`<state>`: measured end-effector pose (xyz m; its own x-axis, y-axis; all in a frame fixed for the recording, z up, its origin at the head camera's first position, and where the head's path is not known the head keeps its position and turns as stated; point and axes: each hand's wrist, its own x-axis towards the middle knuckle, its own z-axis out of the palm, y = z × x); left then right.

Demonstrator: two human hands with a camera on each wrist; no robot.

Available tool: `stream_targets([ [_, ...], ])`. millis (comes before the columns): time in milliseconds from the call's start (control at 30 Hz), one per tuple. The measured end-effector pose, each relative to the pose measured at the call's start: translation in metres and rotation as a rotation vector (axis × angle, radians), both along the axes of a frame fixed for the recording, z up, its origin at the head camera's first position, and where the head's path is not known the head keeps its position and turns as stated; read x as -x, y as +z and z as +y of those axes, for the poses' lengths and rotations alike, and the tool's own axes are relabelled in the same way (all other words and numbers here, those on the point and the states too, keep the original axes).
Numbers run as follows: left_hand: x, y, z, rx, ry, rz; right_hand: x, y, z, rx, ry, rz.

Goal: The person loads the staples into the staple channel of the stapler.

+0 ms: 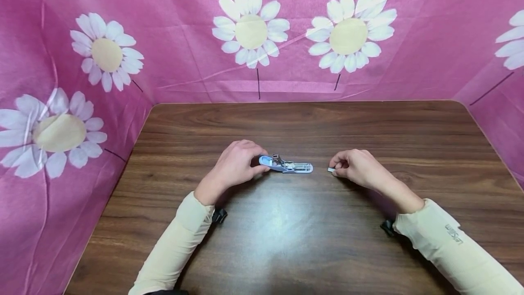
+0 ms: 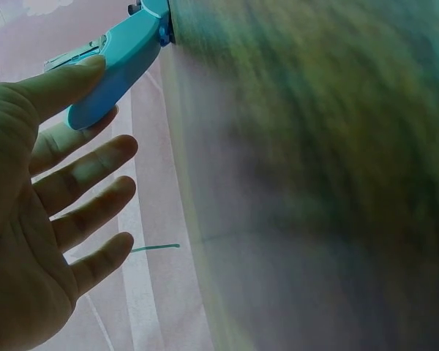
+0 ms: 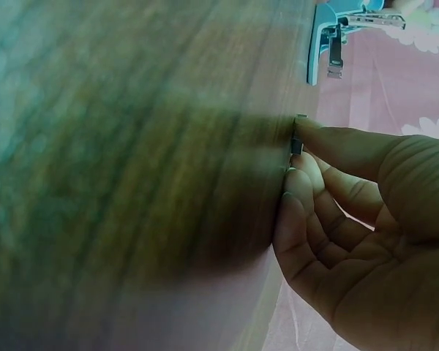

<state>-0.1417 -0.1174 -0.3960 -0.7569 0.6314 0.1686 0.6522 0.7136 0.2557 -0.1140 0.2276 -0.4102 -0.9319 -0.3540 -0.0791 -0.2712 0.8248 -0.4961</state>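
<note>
A light blue stapler (image 1: 300,168) lies on the table with its top swung back, so the metal staple channel shows. My left hand (image 1: 237,163) pinches its left end between thumb and forefinger. In the left wrist view the other fingers are spread and off the stapler (image 2: 124,69). To the right, a short gap from the stapler, my right hand (image 1: 362,168) pinches a small strip of staples (image 1: 330,170) between thumb and fingers, low at the tabletop. Fingertips partly hide the strip (image 3: 298,145) in the right wrist view.
The brown wood-grain table (image 1: 278,240) has rounded far corners. A pink cloth (image 1: 176,35) printed with white daisies hangs behind it and at both sides. Dark wrist straps (image 1: 219,216) show at both cuffs.
</note>
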Motion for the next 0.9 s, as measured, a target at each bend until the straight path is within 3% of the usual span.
stream_targets([
  [900, -0.0010, -0.0002, -0.0008, 0.000, 0.003, -0.008, -0.0005, -0.0024, -0.0028, -0.047, 0.017, 0.071],
])
